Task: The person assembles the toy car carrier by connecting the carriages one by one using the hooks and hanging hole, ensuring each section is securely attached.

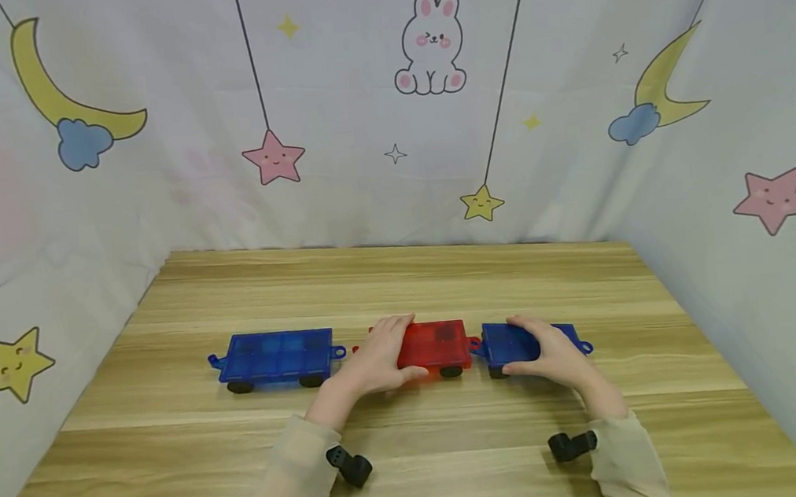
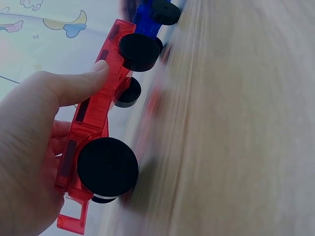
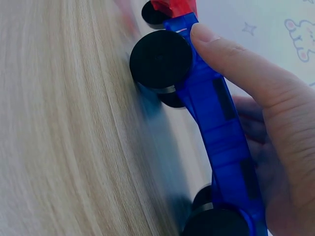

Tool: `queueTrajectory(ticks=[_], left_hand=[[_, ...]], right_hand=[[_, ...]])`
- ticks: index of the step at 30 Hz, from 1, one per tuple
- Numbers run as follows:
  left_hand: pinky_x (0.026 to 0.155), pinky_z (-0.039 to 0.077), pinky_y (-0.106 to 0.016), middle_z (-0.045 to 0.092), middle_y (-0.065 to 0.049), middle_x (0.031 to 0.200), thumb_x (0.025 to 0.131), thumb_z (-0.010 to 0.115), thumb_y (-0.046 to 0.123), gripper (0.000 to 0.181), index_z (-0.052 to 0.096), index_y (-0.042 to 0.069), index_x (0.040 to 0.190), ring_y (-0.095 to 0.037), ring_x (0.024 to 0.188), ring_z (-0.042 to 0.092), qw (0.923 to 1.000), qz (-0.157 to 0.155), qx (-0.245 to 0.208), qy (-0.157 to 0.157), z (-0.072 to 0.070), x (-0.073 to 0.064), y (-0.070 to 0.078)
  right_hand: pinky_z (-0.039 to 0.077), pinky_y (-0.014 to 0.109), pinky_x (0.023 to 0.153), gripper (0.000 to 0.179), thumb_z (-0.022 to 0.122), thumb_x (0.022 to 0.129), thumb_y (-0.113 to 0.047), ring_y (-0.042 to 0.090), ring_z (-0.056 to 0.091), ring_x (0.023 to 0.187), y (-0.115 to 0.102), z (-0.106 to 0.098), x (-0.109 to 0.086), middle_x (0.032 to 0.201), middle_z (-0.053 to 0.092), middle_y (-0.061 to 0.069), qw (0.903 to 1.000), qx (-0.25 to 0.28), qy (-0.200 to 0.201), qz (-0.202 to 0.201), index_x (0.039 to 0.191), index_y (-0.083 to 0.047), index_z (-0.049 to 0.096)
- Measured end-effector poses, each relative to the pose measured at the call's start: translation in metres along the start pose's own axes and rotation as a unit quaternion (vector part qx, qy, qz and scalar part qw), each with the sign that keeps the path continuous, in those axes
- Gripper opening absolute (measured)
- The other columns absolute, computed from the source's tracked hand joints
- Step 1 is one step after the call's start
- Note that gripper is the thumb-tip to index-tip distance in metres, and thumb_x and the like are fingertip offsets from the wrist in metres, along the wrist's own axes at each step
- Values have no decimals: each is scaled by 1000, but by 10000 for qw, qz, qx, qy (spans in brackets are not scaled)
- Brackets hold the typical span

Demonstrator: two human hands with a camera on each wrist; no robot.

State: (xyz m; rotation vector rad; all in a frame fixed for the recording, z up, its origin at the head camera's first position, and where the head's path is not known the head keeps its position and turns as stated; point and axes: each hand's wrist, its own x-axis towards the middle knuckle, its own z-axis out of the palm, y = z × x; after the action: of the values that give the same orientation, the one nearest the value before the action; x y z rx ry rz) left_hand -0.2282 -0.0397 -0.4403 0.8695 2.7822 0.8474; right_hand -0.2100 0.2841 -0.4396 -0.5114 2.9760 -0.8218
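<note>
My left hand (image 1: 375,357) grips a translucent red toy train car (image 1: 435,344) across its width, with the thumb along the near side and the fingers over the far side. In the left wrist view, the thumb presses the side of the red car (image 2: 93,115) above its black wheels. With my right hand (image 1: 552,353) I hold a smaller blue toy train car (image 1: 509,344) the same way; its side and black wheels show in the right wrist view. Between these two cars, the red end loop (image 1: 475,343) overlaps the blue car's hook.
Left of the red car stands a longer blue train car (image 1: 279,353), its ring end facing the red car's hook across a small gap. The wooden table (image 1: 417,468) meets a patterned cloth backdrop (image 1: 366,204) at the back and sides.
</note>
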Motion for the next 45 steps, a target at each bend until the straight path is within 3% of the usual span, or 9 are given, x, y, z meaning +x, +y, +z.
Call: queueTrajectory(ticks=[21,34,41,45], left_hand=[[116,32,-48,39,-14,153,86,71,44,87,31,4,152,-32,143,33,9996,-95,274,-67,0,1,1],[116,32,-49,39,-13,154,85,73,43,88,31,4,152,-32,143,33,9997,-97,195,-92,-1,2,0],[115,34,-48,41,-12,152,83,76,44,90,33,5,152,-31,142,36,9998,-45,196,-98,-3,3,-1],[117,31,-48,42,-13,152,79,79,47,95,35,4,151,-31,141,38,9988,118,464,-66,-4,4,-2]], right_hand=[[36,64,105,86,82,77,-42,48,41,134,-1,0,1,145,46,25,9999,-75,8,78,144,-3,46],[35,66,105,86,81,78,-41,49,40,134,-2,-1,1,146,45,27,9999,-59,-66,122,145,-2,44],[36,65,105,88,80,78,-43,49,40,134,-3,-1,2,146,44,27,9998,-151,-116,81,146,-2,43],[35,65,105,91,81,77,-44,49,39,135,-5,-3,3,147,43,27,9997,-188,-149,62,147,-2,42]])
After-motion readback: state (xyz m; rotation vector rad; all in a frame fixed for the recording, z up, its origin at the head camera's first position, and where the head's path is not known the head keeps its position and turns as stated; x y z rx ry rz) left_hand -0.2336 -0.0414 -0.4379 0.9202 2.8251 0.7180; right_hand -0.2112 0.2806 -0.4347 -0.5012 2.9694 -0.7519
